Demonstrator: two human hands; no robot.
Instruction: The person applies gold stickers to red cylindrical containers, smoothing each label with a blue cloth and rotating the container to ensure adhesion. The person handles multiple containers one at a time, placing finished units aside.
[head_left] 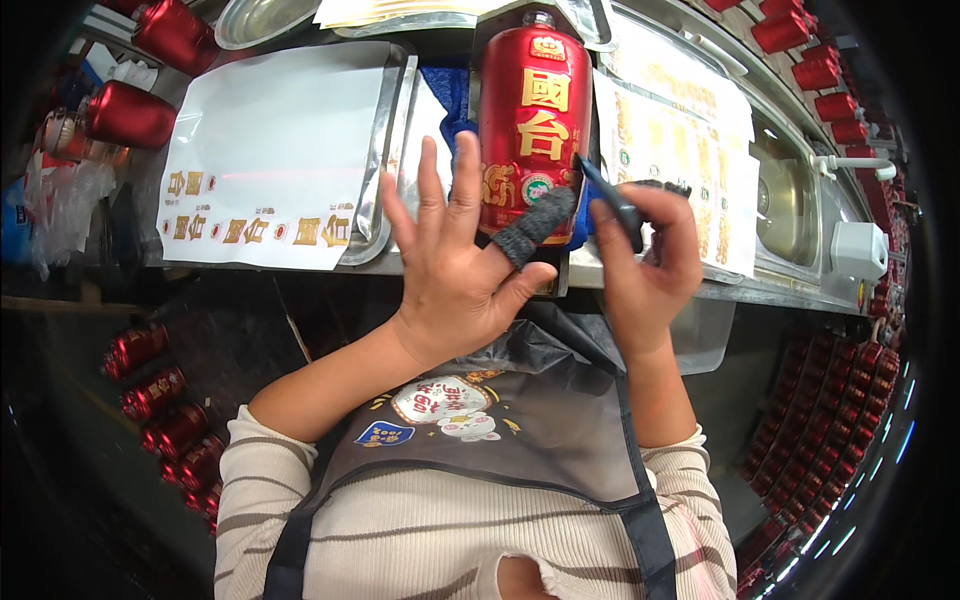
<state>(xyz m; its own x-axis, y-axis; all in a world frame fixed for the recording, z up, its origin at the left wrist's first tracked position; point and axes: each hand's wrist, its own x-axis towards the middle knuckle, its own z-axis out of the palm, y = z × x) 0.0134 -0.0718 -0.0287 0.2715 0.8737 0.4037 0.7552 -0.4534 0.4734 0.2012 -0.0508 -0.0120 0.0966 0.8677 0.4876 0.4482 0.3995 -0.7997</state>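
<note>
A red bottle [535,110] with raised gold characters lies before me on a blue cloth [455,100], its neck pointing away. Fingers spread, my left hand [450,275] is at the bottle's lower left side. Its index finger wears a dark knitted finger cover [535,228] and rests across the bottle's lower end. In my right hand [652,270] is a dark, slim pointed tool [615,208], pinched between thumb and fingers. The tool's tip meets the bottle's right edge beside the gold lettering. A dark cover also shows on a finger of this hand.
To the left, a white sheet [280,130] with a few gold stickers lies over a metal tray [402,170]. More gold sticker sheets [690,150] lie on the right, before a steel sink [785,195]. Red bottles [130,115] stand at left; many more line the floor [825,420].
</note>
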